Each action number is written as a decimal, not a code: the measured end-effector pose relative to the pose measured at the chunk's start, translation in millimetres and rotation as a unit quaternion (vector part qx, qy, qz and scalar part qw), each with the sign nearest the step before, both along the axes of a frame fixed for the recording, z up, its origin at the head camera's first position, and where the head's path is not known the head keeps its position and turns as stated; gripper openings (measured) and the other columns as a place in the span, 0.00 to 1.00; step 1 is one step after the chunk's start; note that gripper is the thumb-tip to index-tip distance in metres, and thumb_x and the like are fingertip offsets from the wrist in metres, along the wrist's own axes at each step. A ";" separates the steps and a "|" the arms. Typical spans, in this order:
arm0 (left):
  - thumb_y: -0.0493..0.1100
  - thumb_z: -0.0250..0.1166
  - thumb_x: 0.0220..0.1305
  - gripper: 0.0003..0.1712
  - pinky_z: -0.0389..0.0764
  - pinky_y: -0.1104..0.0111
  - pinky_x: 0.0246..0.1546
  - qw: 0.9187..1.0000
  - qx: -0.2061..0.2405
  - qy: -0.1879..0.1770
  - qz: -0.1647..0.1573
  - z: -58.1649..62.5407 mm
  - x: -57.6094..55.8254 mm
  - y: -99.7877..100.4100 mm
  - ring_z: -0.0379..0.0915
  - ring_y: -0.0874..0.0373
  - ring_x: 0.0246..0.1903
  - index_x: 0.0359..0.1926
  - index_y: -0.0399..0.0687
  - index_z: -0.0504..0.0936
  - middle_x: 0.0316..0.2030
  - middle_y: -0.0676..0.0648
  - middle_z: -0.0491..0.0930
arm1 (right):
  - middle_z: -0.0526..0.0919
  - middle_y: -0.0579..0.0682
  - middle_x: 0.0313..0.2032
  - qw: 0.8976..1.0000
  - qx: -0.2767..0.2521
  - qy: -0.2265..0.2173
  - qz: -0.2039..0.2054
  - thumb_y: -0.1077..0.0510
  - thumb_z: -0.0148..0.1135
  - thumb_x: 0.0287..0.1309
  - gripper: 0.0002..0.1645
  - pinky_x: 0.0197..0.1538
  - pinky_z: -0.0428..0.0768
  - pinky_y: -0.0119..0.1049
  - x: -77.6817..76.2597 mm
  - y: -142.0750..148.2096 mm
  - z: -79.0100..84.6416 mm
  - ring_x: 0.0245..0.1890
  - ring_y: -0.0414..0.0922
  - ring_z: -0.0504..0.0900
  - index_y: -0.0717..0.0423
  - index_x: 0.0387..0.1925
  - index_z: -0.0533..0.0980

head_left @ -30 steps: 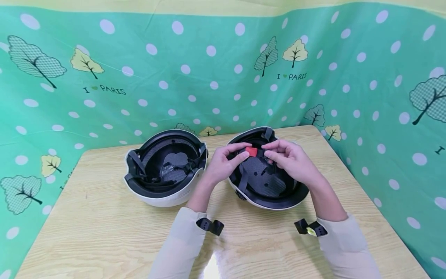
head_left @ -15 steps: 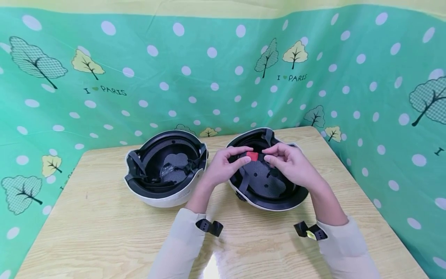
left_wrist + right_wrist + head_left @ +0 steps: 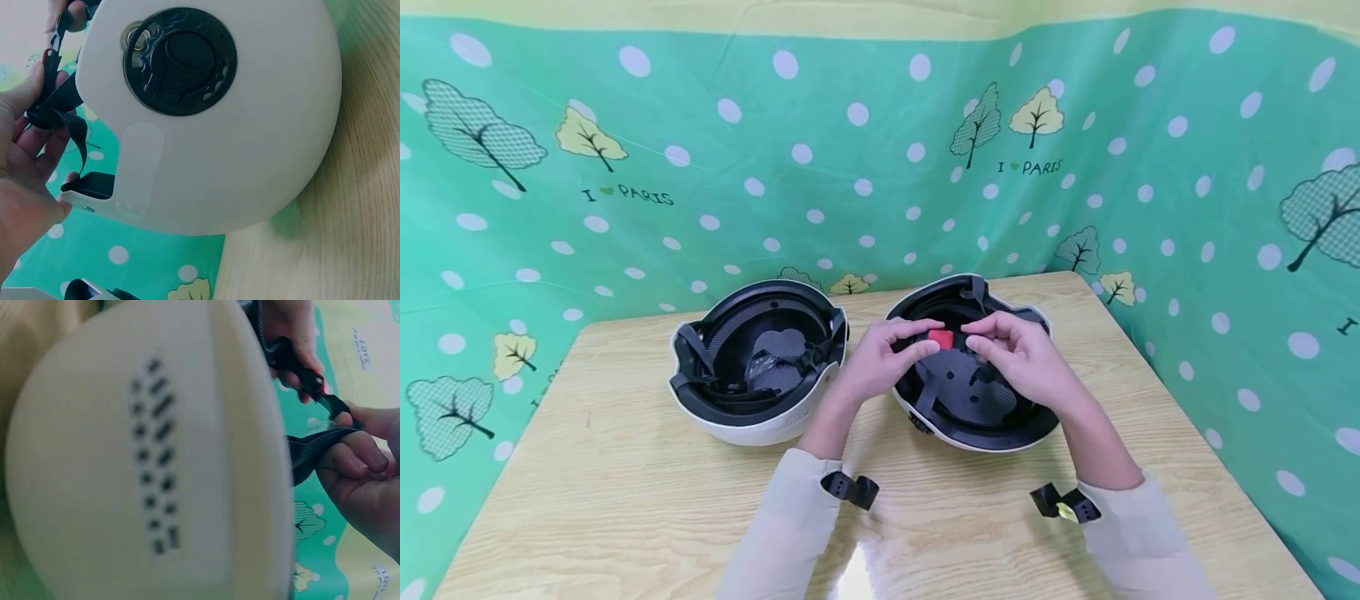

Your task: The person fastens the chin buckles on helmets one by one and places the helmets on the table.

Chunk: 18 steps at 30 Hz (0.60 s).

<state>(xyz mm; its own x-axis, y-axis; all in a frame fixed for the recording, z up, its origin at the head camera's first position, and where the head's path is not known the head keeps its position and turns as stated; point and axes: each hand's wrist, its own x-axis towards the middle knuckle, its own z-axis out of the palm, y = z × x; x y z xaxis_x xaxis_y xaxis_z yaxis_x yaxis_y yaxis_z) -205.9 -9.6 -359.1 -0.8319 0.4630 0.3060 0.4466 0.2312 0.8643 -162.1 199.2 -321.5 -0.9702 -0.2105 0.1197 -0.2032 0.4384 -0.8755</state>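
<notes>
In the head view, my left hand (image 3: 880, 362) pinches a black buckle with a red button (image 3: 941, 338) over the upturned helmet (image 3: 973, 442) on the right. My right hand (image 3: 1026, 358) pinches the buckle's other piece, and the right wrist view shows that tongue (image 3: 340, 411) between finger and thumb. Tongue and buckle (image 3: 47, 84) meet end to end; whether they are latched I cannot tell. A black chin strap (image 3: 312, 450) runs from the helmet to my right fingers. The left wrist view shows the white shell (image 3: 212, 169) with a round black side knob (image 3: 181, 61).
Left of it, a second white helmet (image 3: 767, 429) lies upturned, its straps and a bit of clear plastic (image 3: 760, 364) inside. Both stand on a wood-grain table (image 3: 625, 483). A green dotted cloth (image 3: 820, 183) hangs behind and along the right side.
Both hands have lowered slightly toward me with the buckle, still pinching its two pieces. The red button has tilted a little. Both helmets stay in place.
</notes>
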 end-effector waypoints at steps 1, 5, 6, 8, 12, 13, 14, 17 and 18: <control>0.43 0.64 0.60 0.18 0.74 0.66 0.48 1.000 -0.002 0.013 -0.004 -1.0 -0.6 0.1 0.75 0.55 0.45 0.51 0.47 0.82 0.44 0.45 0.83 | 0.78 0.57 0.31 1.000 0.004 -0.004 0.006 0.61 0.56 0.63 0.13 0.29 0.74 0.30 -0.1 1.1 1.2 0.27 0.44 0.76 0.65 0.46 0.76; 0.42 0.64 0.60 0.18 0.72 0.67 0.44 0.999 -0.003 0.038 -0.007 -2.4 -0.8 0.6 0.75 0.55 0.42 0.51 0.45 0.81 0.42 0.44 0.84 | 0.78 0.55 0.31 1.000 0.007 -0.010 0.008 0.61 0.56 0.63 0.13 0.32 0.75 0.30 -0.8 1.2 2.3 0.28 0.44 0.77 0.66 0.46 0.75; 0.42 0.64 0.61 0.18 0.72 0.68 0.44 0.999 -0.004 0.036 -0.004 -2.6 -0.7 0.5 0.74 0.55 0.42 0.52 0.46 0.81 0.42 0.44 0.84 | 0.78 0.54 0.30 1.000 0.003 -0.010 0.004 0.61 0.56 0.63 0.13 0.31 0.75 0.30 -1.2 0.5 1.3 0.28 0.44 0.76 0.66 0.46 0.76; 0.42 0.63 0.61 0.18 0.70 0.68 0.42 1.000 -0.001 0.029 0.005 -3.4 -0.5 0.0 0.73 0.56 0.41 0.53 0.46 0.80 0.41 0.44 0.83 | 0.77 0.50 0.29 1.000 -0.010 -0.006 -0.004 0.61 0.56 0.63 0.14 0.29 0.73 0.29 -2.7 -1.5 -2.0 0.26 0.43 0.76 0.66 0.46 0.76; 0.42 0.62 0.62 0.19 0.69 0.68 0.41 1.000 0.004 0.024 0.015 -4.7 -0.5 -1.0 0.72 0.55 0.41 0.54 0.45 0.79 0.41 0.43 0.81 | 0.77 0.51 0.30 1.000 -0.028 0.000 -0.014 0.59 0.55 0.64 0.15 0.29 0.72 0.27 -6.7 -3.2 -10.2 0.27 0.38 0.75 0.65 0.47 0.76; 0.42 0.62 0.62 0.19 0.70 0.68 0.42 1.000 0.000 0.025 0.014 -4.8 -0.8 -1.2 0.72 0.55 0.41 0.54 0.45 0.80 0.41 0.43 0.82 | 0.77 0.52 0.30 0.999 -0.030 -0.001 -0.014 0.59 0.55 0.64 0.15 0.29 0.72 0.28 -7.4 -2.9 -11.8 0.27 0.38 0.75 0.65 0.47 0.76; 0.43 0.62 0.62 0.19 0.70 0.68 0.42 1.000 -0.005 0.023 0.012 -4.7 -1.1 -1.6 0.72 0.55 0.42 0.54 0.46 0.80 0.42 0.43 0.82 | 0.77 0.53 0.31 0.999 -0.030 -0.003 -0.014 0.59 0.55 0.64 0.15 0.28 0.71 0.28 -8.0 -2.4 -13.7 0.26 0.37 0.74 0.65 0.47 0.76; 0.42 0.63 0.61 0.18 0.72 0.66 0.46 1.000 -0.012 0.011 0.002 -3.3 -2.6 -2.8 0.74 0.54 0.45 0.53 0.46 0.81 0.45 0.43 0.82 | 0.77 0.55 0.30 0.999 -0.030 -0.010 -0.014 0.58 0.56 0.64 0.14 0.24 0.67 0.29 -8.8 -0.6 -17.6 0.24 0.40 0.73 0.63 0.47 0.76; 0.42 0.64 0.60 0.18 0.73 0.66 0.48 1.000 -0.010 -0.001 0.000 -2.3 -2.9 -3.4 0.74 0.54 0.47 0.52 0.46 0.81 0.46 0.44 0.82 | 0.77 0.53 0.30 0.999 -0.032 -0.009 -0.014 0.58 0.56 0.64 0.15 0.24 0.67 0.29 -8.9 -0.1 -18.5 0.24 0.40 0.73 0.63 0.47 0.76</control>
